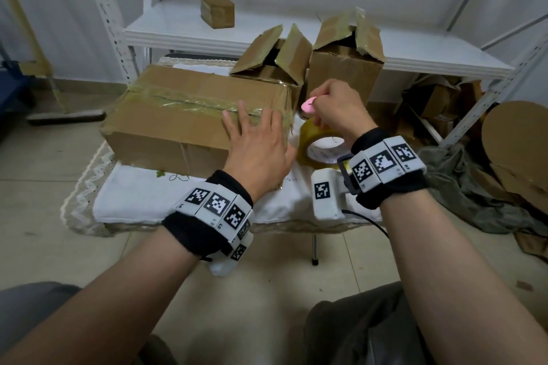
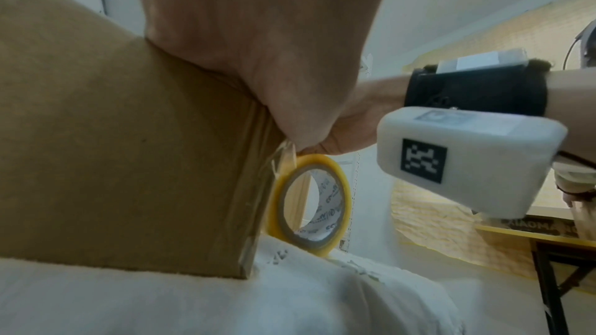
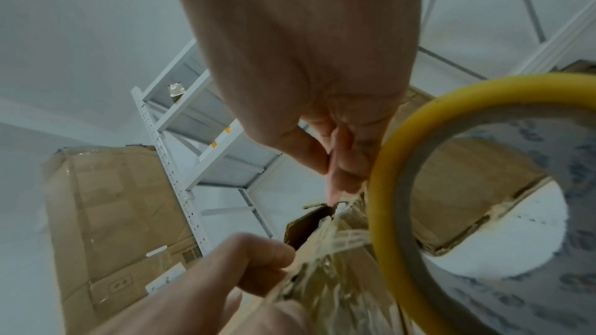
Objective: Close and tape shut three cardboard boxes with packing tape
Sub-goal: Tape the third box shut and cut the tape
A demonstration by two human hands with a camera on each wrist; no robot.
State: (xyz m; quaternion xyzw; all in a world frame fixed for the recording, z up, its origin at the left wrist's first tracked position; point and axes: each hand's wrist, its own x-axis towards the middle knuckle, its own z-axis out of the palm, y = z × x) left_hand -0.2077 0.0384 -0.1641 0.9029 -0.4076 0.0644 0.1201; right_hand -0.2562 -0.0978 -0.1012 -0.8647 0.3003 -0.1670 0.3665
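Head view showed the left hand spread flat on the taped box; at three o'clock, the right hand pinched a pink cutter above the tape roll.

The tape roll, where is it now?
In the head view the tape roll stands on edge on the white cloth, just right of the big closed box and under the right hand.

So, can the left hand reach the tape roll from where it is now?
Probably yes: the left hand lies flat on the big box, and the tape roll stands just beside it, nothing between.
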